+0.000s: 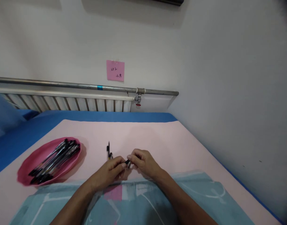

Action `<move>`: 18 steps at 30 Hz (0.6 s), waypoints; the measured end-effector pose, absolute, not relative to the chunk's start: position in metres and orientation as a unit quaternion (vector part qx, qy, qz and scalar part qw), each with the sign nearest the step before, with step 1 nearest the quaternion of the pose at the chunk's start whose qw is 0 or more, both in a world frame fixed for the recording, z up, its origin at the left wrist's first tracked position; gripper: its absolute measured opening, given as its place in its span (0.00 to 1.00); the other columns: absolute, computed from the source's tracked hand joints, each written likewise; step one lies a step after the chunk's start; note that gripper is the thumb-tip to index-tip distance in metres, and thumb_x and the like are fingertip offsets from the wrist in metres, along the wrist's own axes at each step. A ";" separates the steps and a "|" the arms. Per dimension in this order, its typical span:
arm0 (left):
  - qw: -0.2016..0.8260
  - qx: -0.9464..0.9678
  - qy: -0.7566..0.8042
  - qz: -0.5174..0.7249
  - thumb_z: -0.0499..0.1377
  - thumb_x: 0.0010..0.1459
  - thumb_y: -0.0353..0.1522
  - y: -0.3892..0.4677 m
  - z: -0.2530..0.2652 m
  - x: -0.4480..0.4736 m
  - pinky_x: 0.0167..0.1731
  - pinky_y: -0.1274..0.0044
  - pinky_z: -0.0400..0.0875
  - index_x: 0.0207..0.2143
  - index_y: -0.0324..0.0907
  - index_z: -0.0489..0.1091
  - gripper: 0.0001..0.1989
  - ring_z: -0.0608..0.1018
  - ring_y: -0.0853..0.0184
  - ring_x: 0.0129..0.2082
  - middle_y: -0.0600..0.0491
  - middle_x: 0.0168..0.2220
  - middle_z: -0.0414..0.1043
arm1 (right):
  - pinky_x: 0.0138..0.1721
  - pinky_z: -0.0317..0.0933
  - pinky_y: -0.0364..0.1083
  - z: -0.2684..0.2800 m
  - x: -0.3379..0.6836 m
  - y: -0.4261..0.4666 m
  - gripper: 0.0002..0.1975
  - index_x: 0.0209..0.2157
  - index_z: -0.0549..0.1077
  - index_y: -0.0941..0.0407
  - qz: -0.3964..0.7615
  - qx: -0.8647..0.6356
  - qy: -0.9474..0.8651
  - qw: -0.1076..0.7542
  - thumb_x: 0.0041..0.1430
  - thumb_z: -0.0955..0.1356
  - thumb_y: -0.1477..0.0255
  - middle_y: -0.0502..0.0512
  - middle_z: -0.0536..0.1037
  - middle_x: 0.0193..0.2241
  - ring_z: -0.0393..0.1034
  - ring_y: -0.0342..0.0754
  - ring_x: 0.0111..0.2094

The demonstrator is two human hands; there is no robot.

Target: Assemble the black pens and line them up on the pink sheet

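My left hand [111,171] and my right hand [143,161] meet above the near part of the pink sheet. Between their closed fingertips is a small black pen part [127,162] with a light, shiny piece next to it. Fingers cover much of it, so I cannot tell whether it is a cap or another part. Just beyond my left hand lie a thin black pen piece [108,148] and a small dark rounded piece [111,155], partly hidden by the hand. To the left, a pink oval basket [22,175] holds several black-capped clear pens [56,159].
A pink sheet [157,137] covers the blue table [106,116]. Teal patterned cloth [199,193] lies along the near side, under my forearms. A radiator [80,103], a metal pipe with a valve [138,98] and a pink note [115,71] are at the back wall.
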State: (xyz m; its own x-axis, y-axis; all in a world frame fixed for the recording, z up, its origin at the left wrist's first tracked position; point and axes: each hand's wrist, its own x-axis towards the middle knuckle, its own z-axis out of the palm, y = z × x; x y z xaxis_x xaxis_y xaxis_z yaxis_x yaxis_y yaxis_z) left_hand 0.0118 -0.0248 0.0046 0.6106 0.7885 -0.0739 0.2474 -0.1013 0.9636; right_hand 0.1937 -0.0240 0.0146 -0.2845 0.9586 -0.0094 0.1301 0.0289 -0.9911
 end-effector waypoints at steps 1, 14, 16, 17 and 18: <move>0.561 0.700 0.369 0.243 0.48 0.58 0.41 -0.025 0.004 0.012 0.22 0.81 0.54 0.27 0.40 0.60 0.14 0.59 0.75 0.22 0.60 0.23 0.57 | 0.20 0.54 0.38 0.014 0.194 -0.024 0.08 0.27 0.69 0.57 0.545 -0.440 -0.595 0.394 0.48 0.68 0.67 0.46 0.69 0.20 0.61 0.38 0.20; 0.579 0.676 0.355 0.284 0.52 0.56 0.37 -0.023 0.000 0.013 0.24 0.81 0.55 0.33 0.40 0.61 0.09 0.61 0.75 0.24 0.58 0.27 0.59 | 0.15 0.50 0.37 0.012 0.193 -0.023 0.10 0.27 0.69 0.57 0.564 -0.444 -0.575 0.393 0.50 0.67 0.64 0.44 0.66 0.14 0.57 0.37 0.14; 0.573 0.684 0.360 0.272 0.51 0.56 0.37 -0.023 0.000 0.012 0.24 0.81 0.55 0.32 0.39 0.61 0.09 0.60 0.75 0.24 0.59 0.26 0.59 | 0.17 0.54 0.37 0.010 0.195 -0.023 0.10 0.32 0.70 0.58 0.590 -0.419 -0.562 0.401 0.48 0.68 0.67 0.45 0.68 0.16 0.60 0.38 0.16; 0.568 0.689 0.362 0.268 0.51 0.56 0.37 -0.023 0.001 0.011 0.24 0.81 0.55 0.32 0.39 0.61 0.09 0.61 0.75 0.24 0.59 0.25 0.59 | 0.18 0.55 0.38 0.009 0.195 -0.022 0.10 0.33 0.71 0.58 0.597 -0.414 -0.557 0.403 0.47 0.69 0.68 0.45 0.69 0.16 0.61 0.38 0.17; 0.562 0.694 0.364 0.265 0.51 0.56 0.37 -0.023 0.001 0.011 0.24 0.81 0.55 0.32 0.39 0.61 0.09 0.61 0.75 0.24 0.58 0.25 0.59 | 0.17 0.55 0.38 0.008 0.195 -0.022 0.10 0.32 0.71 0.59 0.598 -0.417 -0.554 0.402 0.47 0.69 0.69 0.45 0.69 0.16 0.60 0.38 0.16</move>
State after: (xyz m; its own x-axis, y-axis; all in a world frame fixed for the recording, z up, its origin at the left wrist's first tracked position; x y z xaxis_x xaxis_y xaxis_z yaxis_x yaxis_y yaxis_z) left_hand 0.0111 -0.0229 0.0009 0.5948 0.8028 -0.0412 0.2081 -0.1043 0.9725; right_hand 0.1951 -0.0217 0.0084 -0.3287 0.9429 -0.0531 -0.0197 -0.0631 -0.9978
